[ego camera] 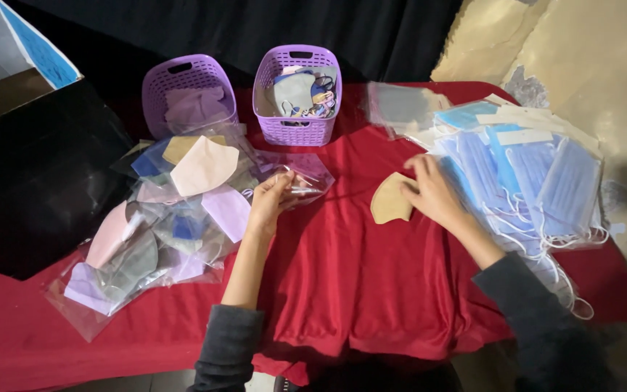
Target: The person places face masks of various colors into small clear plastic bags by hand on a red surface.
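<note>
My left hand [268, 201] pinches the edge of a clear plastic bag [300, 174] lying on the red cloth [342, 276]. My right hand [435, 192] rests on a tan folded cloth mask [388, 201] in the middle of the cloth, fingers curled over its right edge. A heap of bagged cloth masks [168, 218] in pink, lilac, grey and blue lies just left of my left hand.
Two purple plastic baskets stand at the back: the left basket [183, 80] holds a lilac mask, the right basket [297, 123] several mixed ones. Blue pleated surgical masks [538, 181] with white loops pile at the right. A black box [30, 174] sits far left.
</note>
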